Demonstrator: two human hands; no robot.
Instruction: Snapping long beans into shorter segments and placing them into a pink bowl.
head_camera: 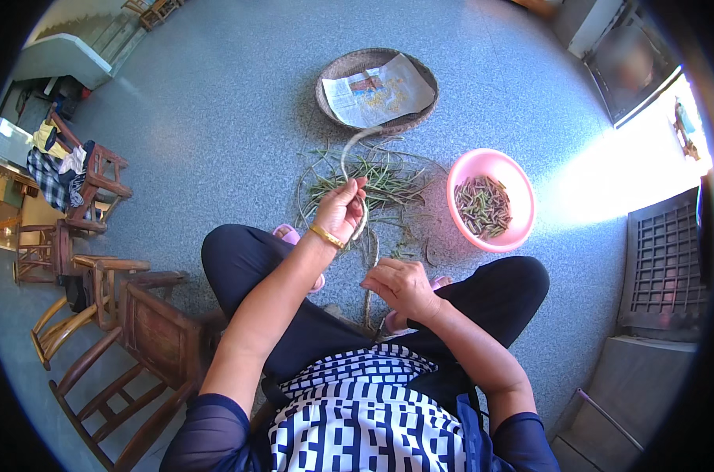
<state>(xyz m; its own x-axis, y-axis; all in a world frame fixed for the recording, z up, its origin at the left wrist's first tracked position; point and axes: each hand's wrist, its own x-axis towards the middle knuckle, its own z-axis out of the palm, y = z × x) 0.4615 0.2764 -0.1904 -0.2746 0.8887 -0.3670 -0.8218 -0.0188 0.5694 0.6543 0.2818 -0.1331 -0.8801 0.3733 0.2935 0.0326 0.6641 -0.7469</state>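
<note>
My left hand (pixel 340 207) is closed around a long pale yardlong bean (pixel 346 150). One end of the bean arches up toward the woven basket, and the other hangs below my palm. My right hand (pixel 405 287) is lower and to the right, thumb and fingers curled together. Another pale strand (pixel 368 304) passes just behind its fingertips; whether they grip it cannot be made out. Beyond my left hand, a loose heap of long green beans (pixel 386 183) lies on the floor. A pink plastic basin (pixel 532 203) to the right holds many short bean pieces (pixel 482 207).
Past the heap is a round woven basket (pixel 327 109), lined with newspaper (pixel 345 100) bearing small yellowish bits. Wooden chairs (pixel 156 318) crowd the left side, one draped with clothes (pixel 53 171). Bean scraps (pixel 403 248) lie between my feet. Sunlight enters at right, above a latticed panel (pixel 666 265).
</note>
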